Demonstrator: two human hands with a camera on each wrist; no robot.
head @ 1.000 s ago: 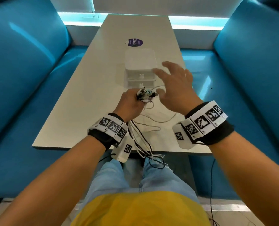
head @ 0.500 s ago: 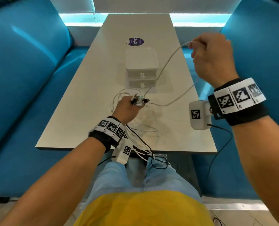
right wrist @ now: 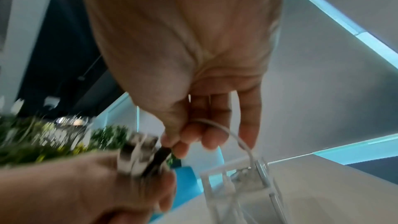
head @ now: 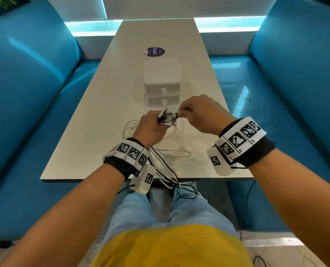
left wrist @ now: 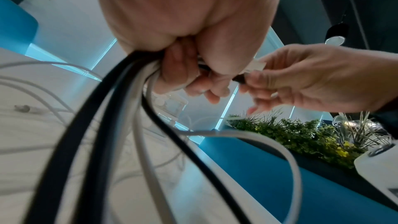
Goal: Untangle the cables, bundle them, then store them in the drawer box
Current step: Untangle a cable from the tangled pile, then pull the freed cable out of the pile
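**Both hands at the gathered cable ends, drawer box beyond**

Head view: the left hand (head: 150, 128) is closed as a fist round a bundle of cables (head: 165, 166), black and white, whose plug ends (head: 167, 117) stick out above its fingers. The right hand (head: 202, 114) meets it from the right, fingertips pinching one plug at the top of the bundle. Loose white loops lie on the table (head: 94, 120) near both hands; other strands trail over the near edge toward the lap. The drawer box (head: 162, 81), two drawers high and both shut, stands just beyond the hands, with a purple sticker (head: 156, 52) behind it.

Left wrist view: the cables (left wrist: 120, 125) run out from under the curled fingers (left wrist: 172, 69) of the left hand; the right hand (left wrist: 312, 81) pinches a dark plug tip against them.

Right wrist view: blurred. Thumb and forefinger of the right hand (right wrist: 193, 91) pinch a dark plug (right wrist: 159, 157); a white strand arcs below the fingers. The left hand (right wrist: 86, 190) holds the plug cluster. The drawer box (right wrist: 239, 181) shows below.
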